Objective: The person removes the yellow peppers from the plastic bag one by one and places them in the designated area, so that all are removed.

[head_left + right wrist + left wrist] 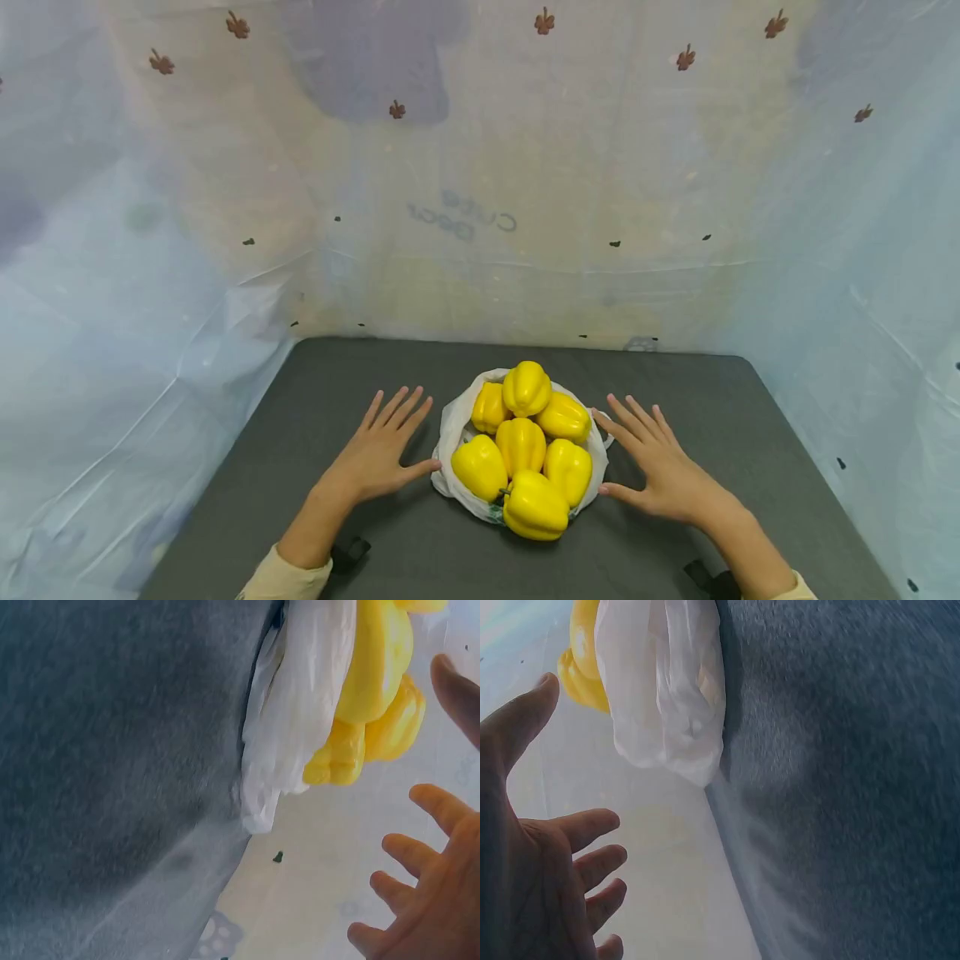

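Yellow peppers [521, 446] fill the white bag [449, 429], lower centre. Left hand [380, 457] and right hand [662, 469] flank it, fingers spread, gripping nothing; thumb contact is unclear. Apparently between grasps; picking up calls for curling fingers inward.

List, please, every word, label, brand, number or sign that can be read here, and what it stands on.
"Cute Bear": apparently, faint and mirrored, on the plastic sheet behind the table.
Green print on the white bag: too small and blurred to read.
I see no other lettering.
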`<action>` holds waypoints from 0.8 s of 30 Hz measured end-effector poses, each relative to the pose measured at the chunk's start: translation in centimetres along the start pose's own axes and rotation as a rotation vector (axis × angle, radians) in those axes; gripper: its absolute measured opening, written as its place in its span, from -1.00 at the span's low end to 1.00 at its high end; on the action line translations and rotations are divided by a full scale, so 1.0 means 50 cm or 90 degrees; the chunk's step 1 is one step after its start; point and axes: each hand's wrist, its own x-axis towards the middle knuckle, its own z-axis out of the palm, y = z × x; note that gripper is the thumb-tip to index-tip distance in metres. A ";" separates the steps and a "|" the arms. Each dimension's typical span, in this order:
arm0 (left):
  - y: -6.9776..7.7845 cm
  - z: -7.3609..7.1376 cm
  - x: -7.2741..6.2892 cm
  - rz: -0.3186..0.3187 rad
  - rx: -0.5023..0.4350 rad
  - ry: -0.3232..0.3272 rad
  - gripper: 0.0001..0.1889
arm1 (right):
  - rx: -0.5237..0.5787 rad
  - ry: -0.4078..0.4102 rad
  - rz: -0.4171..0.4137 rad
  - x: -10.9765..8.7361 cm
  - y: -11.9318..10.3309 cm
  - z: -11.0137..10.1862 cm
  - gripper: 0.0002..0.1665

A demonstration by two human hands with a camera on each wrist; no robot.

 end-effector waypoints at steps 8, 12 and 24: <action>0.019 0.007 0.012 0.022 -0.019 -0.029 0.09 | 0.014 -0.004 -0.070 0.010 -0.024 0.016 0.31; 0.027 0.013 0.014 0.027 -0.031 -0.045 0.10 | 0.026 -0.020 -0.085 0.017 -0.038 0.019 0.35; 0.042 0.024 0.031 0.044 -0.055 -0.088 0.15 | 0.081 -0.081 -0.096 0.031 -0.068 0.035 0.34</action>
